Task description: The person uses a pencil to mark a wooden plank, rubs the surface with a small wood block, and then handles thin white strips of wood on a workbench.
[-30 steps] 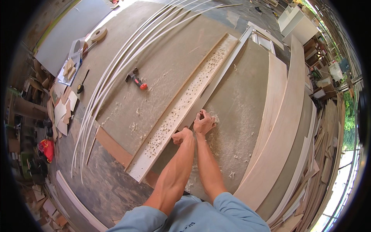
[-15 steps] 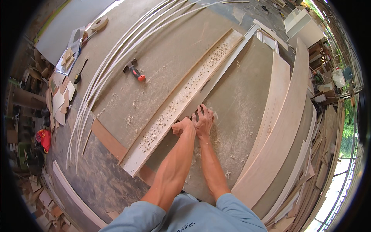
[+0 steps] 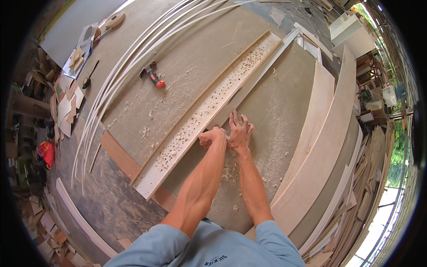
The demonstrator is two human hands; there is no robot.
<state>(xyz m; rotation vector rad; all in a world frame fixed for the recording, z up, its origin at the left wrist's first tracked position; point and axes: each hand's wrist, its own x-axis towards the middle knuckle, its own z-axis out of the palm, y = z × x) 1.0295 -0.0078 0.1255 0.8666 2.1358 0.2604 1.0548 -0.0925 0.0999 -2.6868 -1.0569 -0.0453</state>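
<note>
Item: one long, narrow white board with raised brown wooden edging (image 3: 207,115). Position: set diagonally across the worktop (image 3: 195,53), its near end toward the lower left. Surface pale and flat, scattered with small dark spots and pale crumbs; whether the spots are holes, cannot tell.

Left hand (image 3: 212,137): at the board's right long edge, fingers curled together. Whether the grip is clamped on the edge or on something small, cannot tell; the fingertips are hidden.

Right hand (image 3: 240,131): just beside the left, over the worktop, palm down. Grip apart, fingers bent and spread, dusty at the tips.

Worktop: broad, grey-brown, matt, strewn with curly off-white shavings (image 3: 144,132) in loose tufts.

Also listed:
- Claw hammer with dark metal head and red-and-black handle (image 3: 153,75), lying left of the board.
- Bundle of thin, flexible white strips (image 3: 120,66), fanned in long arcs.
- Ring-shaped tan roll (image 3: 115,20), upper left.
- Slim-shafted black-and-yellow hand tool (image 3: 87,82), outside the strips.
- Flat reddish-brown panel piece (image 3: 118,153), smooth, partly under the strips' side of the worktop's near edge.
- Long pale wooden planks, fine-grained (image 3: 329,147), at right, bowed in the lens.
- White box-shaped cabinet (image 3: 351,33), upper right.
- Crumpled bright-red bundle (image 3: 46,153), far left.
</note>
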